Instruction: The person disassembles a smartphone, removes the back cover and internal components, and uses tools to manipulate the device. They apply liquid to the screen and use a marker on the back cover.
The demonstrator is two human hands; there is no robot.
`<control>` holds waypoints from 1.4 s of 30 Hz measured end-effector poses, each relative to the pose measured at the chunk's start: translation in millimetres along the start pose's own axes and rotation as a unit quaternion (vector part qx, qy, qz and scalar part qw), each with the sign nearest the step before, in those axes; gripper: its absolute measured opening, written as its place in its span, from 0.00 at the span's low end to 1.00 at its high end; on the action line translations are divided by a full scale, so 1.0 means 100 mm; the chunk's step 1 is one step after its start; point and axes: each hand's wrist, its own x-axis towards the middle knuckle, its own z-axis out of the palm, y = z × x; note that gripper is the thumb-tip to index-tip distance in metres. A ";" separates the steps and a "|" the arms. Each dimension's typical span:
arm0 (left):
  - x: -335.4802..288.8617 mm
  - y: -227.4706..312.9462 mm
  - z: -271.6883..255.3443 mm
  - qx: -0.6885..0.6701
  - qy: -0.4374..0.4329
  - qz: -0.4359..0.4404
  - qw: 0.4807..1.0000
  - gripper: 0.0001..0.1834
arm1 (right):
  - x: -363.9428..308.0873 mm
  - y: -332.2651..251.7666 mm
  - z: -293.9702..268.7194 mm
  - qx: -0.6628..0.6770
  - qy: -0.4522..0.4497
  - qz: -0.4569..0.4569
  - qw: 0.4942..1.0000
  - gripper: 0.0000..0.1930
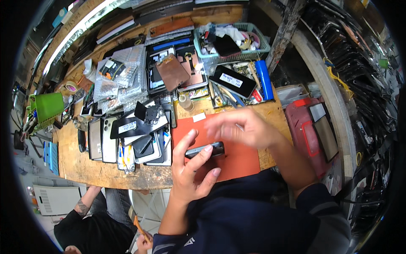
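A dark phone [216, 148] stands tilted on its edge above an orange-red work mat [241, 163]. My left hand [188, 171] steadies it, a finger laid along its upper edge and the others spread around it. Just beyond the phone, my right hand [249, 129] hovers with nothing seen in it; its fingers are stretched out and partly blurred by motion. A small white paper slip [199, 117] rests at the mat's far edge, near a small clear glass bottle [185, 102].
Stacked phones and panels [146, 144] crowd the left. Farther back are bubble-wrapped parts [122, 76], a green basket [252, 54] and a labelled black phone [233, 81] among tools. A red case [304, 133] stands at right. Another person [95, 226] sits at lower left.
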 end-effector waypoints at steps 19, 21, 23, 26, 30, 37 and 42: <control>-0.50 0.12 -0.03 -0.026 0.172 -0.105 0.979 0.43 | -0.12 -0.29 0.34 -0.214 0.042 -0.119 0.969 0.08; -0.50 0.14 -0.01 -0.008 0.165 -0.090 0.982 0.43 | -0.13 -0.30 0.39 -0.235 0.040 -0.164 0.957 0.11; -0.50 0.18 0.00 0.000 0.142 -0.083 0.986 0.44 | -0.16 -0.31 0.41 -0.241 0.040 -0.172 0.954 0.12; -0.51 0.22 0.01 0.015 0.125 -0.083 0.989 0.44 | -0.20 -0.30 0.41 -0.241 0.044 -0.172 0.954 0.12; -0.52 0.22 0.03 0.023 0.125 -0.077 0.989 0.45 | -0.22 -0.30 0.40 -0.242 0.047 -0.170 0.954 0.13; -0.54 0.28 0.06 0.056 0.121 -0.075 0.988 0.45 | -0.23 -0.34 0.40 -0.246 0.036 -0.163 0.955 0.14; -0.58 0.30 0.10 0.064 0.123 -0.069 0.988 0.46 | -0.27 -0.33 0.39 -0.249 0.038 -0.168 0.953 0.15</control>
